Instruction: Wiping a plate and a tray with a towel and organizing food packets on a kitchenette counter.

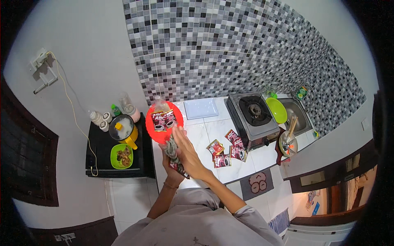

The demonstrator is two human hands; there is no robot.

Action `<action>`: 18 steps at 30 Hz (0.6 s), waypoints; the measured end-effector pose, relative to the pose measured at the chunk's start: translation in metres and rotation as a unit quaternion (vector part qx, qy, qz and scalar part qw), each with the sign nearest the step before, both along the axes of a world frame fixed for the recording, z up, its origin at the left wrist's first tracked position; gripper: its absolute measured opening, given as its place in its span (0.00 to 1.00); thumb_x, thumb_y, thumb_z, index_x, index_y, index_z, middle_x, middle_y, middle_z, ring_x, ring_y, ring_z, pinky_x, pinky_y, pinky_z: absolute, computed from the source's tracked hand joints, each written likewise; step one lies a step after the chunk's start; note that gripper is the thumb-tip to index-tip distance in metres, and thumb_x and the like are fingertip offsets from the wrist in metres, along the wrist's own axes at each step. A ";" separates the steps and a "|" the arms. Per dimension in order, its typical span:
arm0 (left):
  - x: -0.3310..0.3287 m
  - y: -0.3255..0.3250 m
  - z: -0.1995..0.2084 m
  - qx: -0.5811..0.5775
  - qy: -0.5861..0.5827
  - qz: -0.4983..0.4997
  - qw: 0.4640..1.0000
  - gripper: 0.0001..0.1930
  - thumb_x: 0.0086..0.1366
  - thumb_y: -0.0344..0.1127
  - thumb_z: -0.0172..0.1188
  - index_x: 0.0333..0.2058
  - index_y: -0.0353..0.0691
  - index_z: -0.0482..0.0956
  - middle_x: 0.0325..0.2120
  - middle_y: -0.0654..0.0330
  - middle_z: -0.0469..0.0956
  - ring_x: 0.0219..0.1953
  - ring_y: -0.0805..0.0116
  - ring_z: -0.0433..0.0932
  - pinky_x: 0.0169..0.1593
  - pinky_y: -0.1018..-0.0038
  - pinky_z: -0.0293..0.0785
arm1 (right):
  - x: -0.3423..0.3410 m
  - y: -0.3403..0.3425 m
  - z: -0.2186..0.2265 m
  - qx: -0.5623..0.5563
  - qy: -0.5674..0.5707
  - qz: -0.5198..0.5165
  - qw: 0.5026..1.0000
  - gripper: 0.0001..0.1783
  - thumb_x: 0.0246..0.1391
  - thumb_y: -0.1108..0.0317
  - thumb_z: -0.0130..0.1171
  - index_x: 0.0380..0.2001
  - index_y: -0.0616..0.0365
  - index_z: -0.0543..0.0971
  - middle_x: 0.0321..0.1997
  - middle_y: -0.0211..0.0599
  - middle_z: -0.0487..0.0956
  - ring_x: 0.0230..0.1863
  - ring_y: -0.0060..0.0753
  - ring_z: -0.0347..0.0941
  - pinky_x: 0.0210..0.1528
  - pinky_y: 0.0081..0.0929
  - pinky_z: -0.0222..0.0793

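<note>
A dark red coffee sachet [177,167] lies in my left hand [174,175], whose fingers are partly hidden behind it. A crumpled grey-green cloth [171,148] rests over the sachet's upper part. My right hand [189,158] lies flat against the cloth and sachet from the right, fingers stretched out and together. Just beyond my fingertips sits a bright red round plate [177,111] with several coffee sachets [163,120] on it. More loose sachets [238,152] are spread over the white tiled counter [200,138] to the right.
A light blue tray [201,108] lies at the back. To the right are a gas stove [254,115], a green plate [276,110], a sink [297,115] and a pot with utensils [288,143]. On the left black table stand a yellow-handled pot [132,140] and a green food bowl [116,164].
</note>
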State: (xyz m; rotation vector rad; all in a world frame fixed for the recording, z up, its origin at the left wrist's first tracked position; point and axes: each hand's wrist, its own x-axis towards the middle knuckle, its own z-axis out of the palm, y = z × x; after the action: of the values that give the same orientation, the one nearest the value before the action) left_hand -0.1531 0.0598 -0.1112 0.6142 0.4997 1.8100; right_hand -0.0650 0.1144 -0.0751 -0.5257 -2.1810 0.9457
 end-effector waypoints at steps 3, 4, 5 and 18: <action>-0.013 0.011 0.011 0.073 -0.103 -0.029 0.992 0.46 0.73 0.71 0.32 0.75 0.39 0.43 0.75 0.49 0.48 0.77 0.57 0.45 0.76 0.53 0.40 | 0.002 -0.021 -0.012 -0.031 -0.016 -0.003 0.999 0.40 0.72 0.42 0.33 0.77 0.56 0.49 0.81 0.49 0.46 0.82 0.54 0.36 0.79 0.44 0.35; -0.021 0.016 0.008 0.084 -0.101 -0.026 0.991 0.47 0.72 0.71 0.35 0.75 0.40 0.41 0.76 0.48 0.44 0.78 0.58 0.42 0.76 0.52 0.39 | 0.004 -0.027 -0.025 -0.037 -0.022 0.008 0.999 0.42 0.71 0.40 0.34 0.77 0.56 0.48 0.81 0.50 0.46 0.82 0.55 0.36 0.79 0.45 0.36; -0.031 0.023 -0.001 0.105 -0.111 -0.029 0.988 0.48 0.72 0.71 0.35 0.76 0.40 0.39 0.76 0.48 0.43 0.78 0.58 0.41 0.77 0.52 0.38 | 0.007 -0.032 -0.040 -0.033 -0.017 0.030 0.999 0.43 0.69 0.51 0.49 0.77 0.56 0.46 0.81 0.51 0.46 0.82 0.55 0.36 0.79 0.45 0.37; -0.040 0.019 -0.005 0.057 0.006 0.037 0.998 0.37 0.77 0.63 0.34 0.59 0.32 0.69 0.69 0.37 0.58 0.72 0.49 0.60 0.75 0.57 0.54 | 0.029 -0.047 -0.025 -0.063 0.063 0.022 0.996 0.39 0.52 0.80 0.62 0.69 0.59 0.66 0.70 0.50 0.67 0.71 0.50 0.64 0.71 0.39 0.61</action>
State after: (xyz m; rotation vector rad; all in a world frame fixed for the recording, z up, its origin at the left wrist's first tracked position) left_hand -0.1926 0.0787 -0.1164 0.6925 0.4330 1.9157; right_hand -0.0365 0.0674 -0.0997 -0.4647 -2.0379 1.1149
